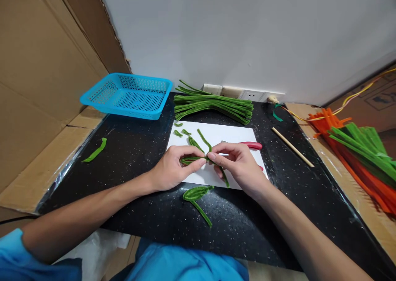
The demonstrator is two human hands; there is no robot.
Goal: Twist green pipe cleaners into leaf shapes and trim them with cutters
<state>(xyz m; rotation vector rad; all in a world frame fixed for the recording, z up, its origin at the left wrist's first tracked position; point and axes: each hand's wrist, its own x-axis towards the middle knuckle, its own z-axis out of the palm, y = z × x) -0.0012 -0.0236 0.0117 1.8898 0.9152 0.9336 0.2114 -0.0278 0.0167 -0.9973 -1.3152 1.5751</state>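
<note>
Over a white sheet (pixel 243 133), my left hand (pixel 170 167) pinches a green pipe cleaner (pixel 204 139) bent into a narrow loop. My right hand (pixel 246 169) grips the same pipe cleaner where its strands meet, fingertips close to my left ones. One loose end sticks up and away, another hangs below my right fingers. Behind my left hand a leaf-shaped green piece (pixel 194 143) lies on the sheet. Nearer to me, a leaf shape with a stem (pixel 198 193) rests on the black tabletop. A red-handled tool (pixel 254 145) is partly hidden behind my right hand.
Several small green bits (pixel 177 133) lie on the sheet. Behind it sits a bundle of green pipe cleaners (pixel 213 104). A blue basket (pixel 133 115) stands back left, a green strip (pixel 95 151) left. Right are a wooden stick (pixel 292 147) and orange pipe cleaners (pixel 324 122).
</note>
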